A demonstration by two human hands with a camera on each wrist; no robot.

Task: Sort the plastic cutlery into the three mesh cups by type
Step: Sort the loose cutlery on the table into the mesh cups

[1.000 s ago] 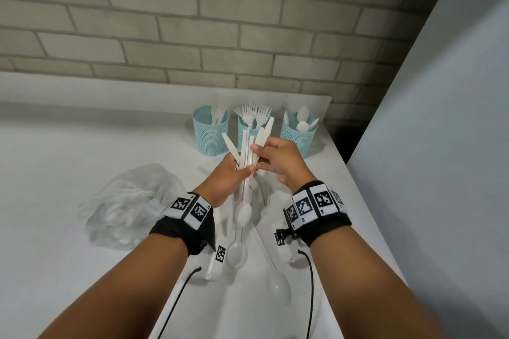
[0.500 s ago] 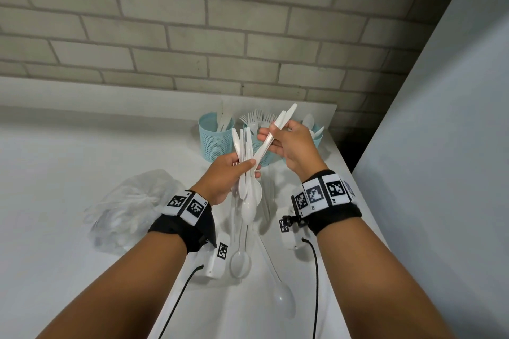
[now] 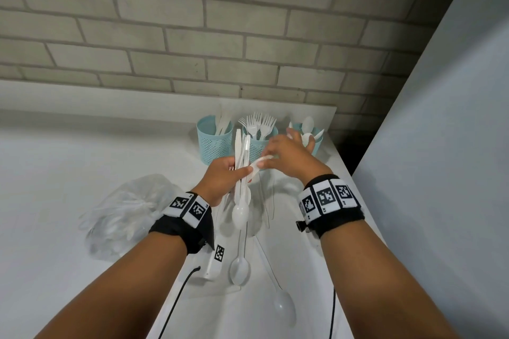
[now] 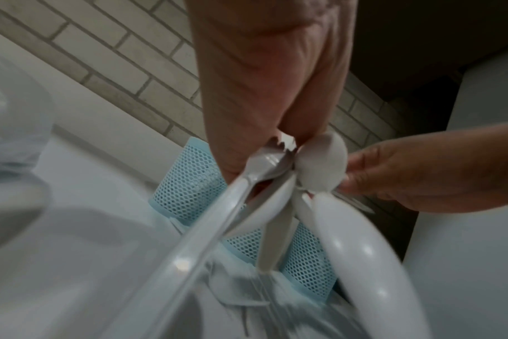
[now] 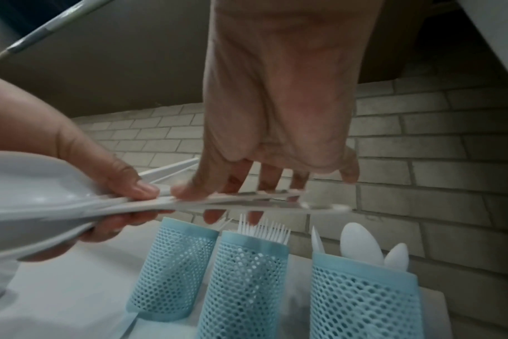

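head view: left hand [image 3: 224,177] clenched a cutlery bundle [image 3: 242,162], long axis upright, handles up. right hand [image 3: 289,157] just beside, fingertips pinching one piece. mesh cups [image 3: 213,143] stood just beyond both hands.

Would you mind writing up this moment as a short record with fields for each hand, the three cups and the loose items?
left hand: grips a bundle of white plastic cutlery
right hand: fingers spread, fingertips at the bundle; whether it pinches a piece is unclear
left light-blue mesh cup: knives
middle light-blue mesh cup: forks
right light-blue mesh cup: spoons
white table: two loose white plastic spoons, crumpled clear plastic bag
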